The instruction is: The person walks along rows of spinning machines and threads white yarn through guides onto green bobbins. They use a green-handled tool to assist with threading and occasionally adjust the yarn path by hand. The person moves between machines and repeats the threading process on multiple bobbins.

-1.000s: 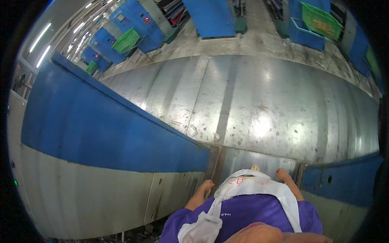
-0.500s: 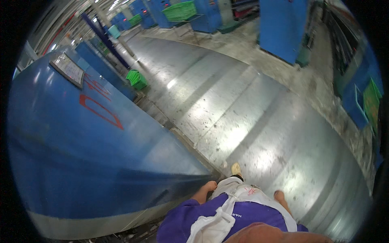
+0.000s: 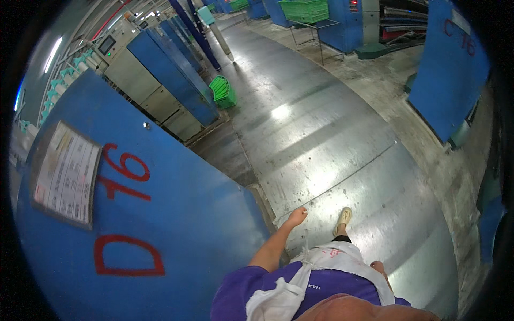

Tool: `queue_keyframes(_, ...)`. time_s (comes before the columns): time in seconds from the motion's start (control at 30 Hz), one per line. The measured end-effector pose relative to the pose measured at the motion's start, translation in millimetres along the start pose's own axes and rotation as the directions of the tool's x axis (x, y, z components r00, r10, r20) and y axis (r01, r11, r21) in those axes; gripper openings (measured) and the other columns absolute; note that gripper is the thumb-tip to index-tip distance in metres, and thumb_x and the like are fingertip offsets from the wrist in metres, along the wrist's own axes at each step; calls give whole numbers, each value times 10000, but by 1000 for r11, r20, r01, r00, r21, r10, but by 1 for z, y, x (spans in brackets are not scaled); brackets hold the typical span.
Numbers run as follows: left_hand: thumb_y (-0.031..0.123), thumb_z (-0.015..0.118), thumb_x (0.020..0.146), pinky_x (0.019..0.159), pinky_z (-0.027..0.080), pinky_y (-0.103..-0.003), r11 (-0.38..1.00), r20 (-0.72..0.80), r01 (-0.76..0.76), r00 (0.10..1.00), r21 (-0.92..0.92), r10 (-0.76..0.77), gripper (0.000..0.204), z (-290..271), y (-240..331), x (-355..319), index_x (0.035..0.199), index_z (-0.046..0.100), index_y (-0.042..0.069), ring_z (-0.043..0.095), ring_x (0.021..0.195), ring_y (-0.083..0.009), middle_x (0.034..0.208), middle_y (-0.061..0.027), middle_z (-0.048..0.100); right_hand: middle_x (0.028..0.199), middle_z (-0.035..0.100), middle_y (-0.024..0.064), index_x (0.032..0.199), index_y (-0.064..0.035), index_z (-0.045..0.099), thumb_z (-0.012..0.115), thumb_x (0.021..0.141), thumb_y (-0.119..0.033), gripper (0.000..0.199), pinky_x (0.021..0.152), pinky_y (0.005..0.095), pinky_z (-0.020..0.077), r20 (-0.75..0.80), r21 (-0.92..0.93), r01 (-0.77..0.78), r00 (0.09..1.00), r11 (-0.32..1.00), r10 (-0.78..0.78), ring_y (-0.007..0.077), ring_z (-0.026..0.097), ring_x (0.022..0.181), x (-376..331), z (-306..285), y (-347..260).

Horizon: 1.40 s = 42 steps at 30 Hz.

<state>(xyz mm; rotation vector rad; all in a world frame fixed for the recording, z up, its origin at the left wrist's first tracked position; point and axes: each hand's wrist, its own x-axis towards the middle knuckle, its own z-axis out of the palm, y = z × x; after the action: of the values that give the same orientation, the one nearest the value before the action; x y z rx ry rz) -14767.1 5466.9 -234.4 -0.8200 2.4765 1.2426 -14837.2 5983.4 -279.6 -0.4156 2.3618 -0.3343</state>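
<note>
My left hand [image 3: 297, 216] swings ahead of my body over the metal floor, its fingers curled closed. A tiny pale spot shows at its fingertips, too small to name. Low at my other side is my right hand [image 3: 378, 266], partly covered by the apron's edge, so its fingers do not show clearly. I wear a white apron [image 3: 326, 254] over a purple shirt. One foot in a beige shoe [image 3: 344, 216] is stretched forward on the metal floor [image 3: 316, 160].
Close on the left stands a blue machine panel [image 3: 187, 214] with red painted marks and a sheet in a clear sleeve [image 3: 67, 174]. Further along are a green crate [image 3: 223, 92] and a dark blue post [image 3: 196, 35]. Right of the walkway stand another blue panel [image 3: 450, 80] and a green basket [image 3: 304, 10].
I have moved forward along the walkway, and the view has turned left. The marked panel looks nearer. My left hand has swung forward from beside the apron, and the beige shoe shows further out.
</note>
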Motion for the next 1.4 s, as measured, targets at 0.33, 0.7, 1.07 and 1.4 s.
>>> queue_keyframes(0.33,237,539,755,755,462,-375,822,-54,569,821,-25,-569,246,-64,-62,36,826,631,20,577,879,-325,991,-174,606,811,617,208,729,-21,656,530,647,-162,206,744,395,474,120,-201,308,950,930,-288,340,599,805,332,-214,-135)
queue_keyframes(0.7,189,556,710,696,462,-433,839,190,-83,981,537,-25,209,-81,-111,191,795,623,10,590,786,-340,808,-177,605,592,594,173,793,48,631,509,735,-66,177,465,339,477,95,-179,487,873,855,-478,225,598,474,635,-314,-370)
queue_keyframes(1.07,208,512,804,816,436,-407,809,-402,415,714,-417,-574,314,-434,-96,479,1046,557,14,545,952,-340,1030,-197,575,681,637,123,764,-56,671,565,677,-171,179,622,360,495,497,-178,695,675,697,-545,246,629,665,762,-366,-638)
queue_keyframes(1.4,275,517,797,767,453,-405,918,-576,304,715,-253,-395,295,-494,-103,645,942,597,31,577,881,-315,942,-177,605,703,643,77,752,-83,673,590,660,-197,168,639,335,496,631,-289,865,495,411,-598,209,628,727,1048,-461,-791)
